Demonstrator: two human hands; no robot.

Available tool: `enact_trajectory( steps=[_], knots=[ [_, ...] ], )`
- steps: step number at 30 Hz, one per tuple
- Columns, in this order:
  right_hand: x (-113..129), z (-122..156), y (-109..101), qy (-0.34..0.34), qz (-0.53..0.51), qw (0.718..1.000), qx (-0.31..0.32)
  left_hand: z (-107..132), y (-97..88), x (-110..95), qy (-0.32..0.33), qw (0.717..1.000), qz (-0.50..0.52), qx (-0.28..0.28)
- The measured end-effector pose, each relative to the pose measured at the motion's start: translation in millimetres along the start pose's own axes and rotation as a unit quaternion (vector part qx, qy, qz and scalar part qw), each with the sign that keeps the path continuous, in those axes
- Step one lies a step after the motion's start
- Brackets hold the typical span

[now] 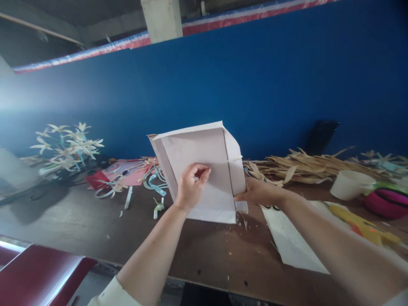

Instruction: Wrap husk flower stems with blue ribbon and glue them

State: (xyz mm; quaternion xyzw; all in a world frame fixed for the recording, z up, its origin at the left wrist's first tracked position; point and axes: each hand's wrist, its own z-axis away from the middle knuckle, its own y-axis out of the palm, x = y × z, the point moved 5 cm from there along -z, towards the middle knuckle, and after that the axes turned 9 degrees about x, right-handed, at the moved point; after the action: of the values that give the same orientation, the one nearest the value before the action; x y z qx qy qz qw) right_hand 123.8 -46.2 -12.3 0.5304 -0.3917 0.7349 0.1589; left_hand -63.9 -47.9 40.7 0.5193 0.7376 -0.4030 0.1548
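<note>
A shallow white cardboard box [200,148] stands on edge on the brown table, its inside facing me. My right hand [259,192] grips its right side, thumb at the edge and the other fingers mostly hidden behind. In front of the box, my left hand [193,182] is closed in a pinch. From its fingertips a thin pale strand [234,160] appears to run right, across the box's right flap; the part near the fingers is faint. A small white piece [241,207] sticks out at the lower right corner of the box.
Pale artificial flowers [72,144] and red and pink paper [123,170] lie left. Right are dried husks [296,165], a white cup [352,185], a pink round item [387,202], a yellow glue gun [360,223] and a printed sheet [293,242]. A blue partition [255,85] rises behind.
</note>
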Motion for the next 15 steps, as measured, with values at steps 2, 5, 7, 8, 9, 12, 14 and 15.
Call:
enact_trajectory(
  steps=[2, 5, 7, 8, 9, 12, 14, 15],
  knots=[
    [2, -3, -4, -0.009, 0.035, 0.999, -0.027, 0, -2.3, 0, 0.005, 1.000, 0.002, -0.005],
    [1, -6, -4, -0.019, 0.064, 0.997, -0.048, 2, -4.2, 0, 0.004, 1.000, 0.001, -0.012],
    [0, -8, -3, -0.020, 0.074, 0.996, -0.055, 3, -5.1, -2, 0.008, 1.000, -0.010, -0.011],
    [0, -8, -4, -0.021, 0.078, 0.995, -0.064, 3, -5.9, -3, 0.012, 1.000, -0.018, -0.010],
    [1, -8, -5, -0.024, 0.082, 0.993, -0.078, 3, -7.4, -5, 0.017, 0.999, -0.026, -0.013],
    [8, -8, -12, -0.052, 0.092, 0.986, -0.127, 2, -15.7, -12, 0.023, 0.998, -0.047, -0.039],
    [15, -9, -16, -0.068, 0.106, 0.978, -0.165, -1, -22.5, -18, 0.023, 0.997, -0.055, -0.057],
    [18, -9, -18, -0.073, 0.116, 0.973, -0.185, -2, -25.7, -20, 0.025, 0.996, -0.057, -0.065]
  ],
)
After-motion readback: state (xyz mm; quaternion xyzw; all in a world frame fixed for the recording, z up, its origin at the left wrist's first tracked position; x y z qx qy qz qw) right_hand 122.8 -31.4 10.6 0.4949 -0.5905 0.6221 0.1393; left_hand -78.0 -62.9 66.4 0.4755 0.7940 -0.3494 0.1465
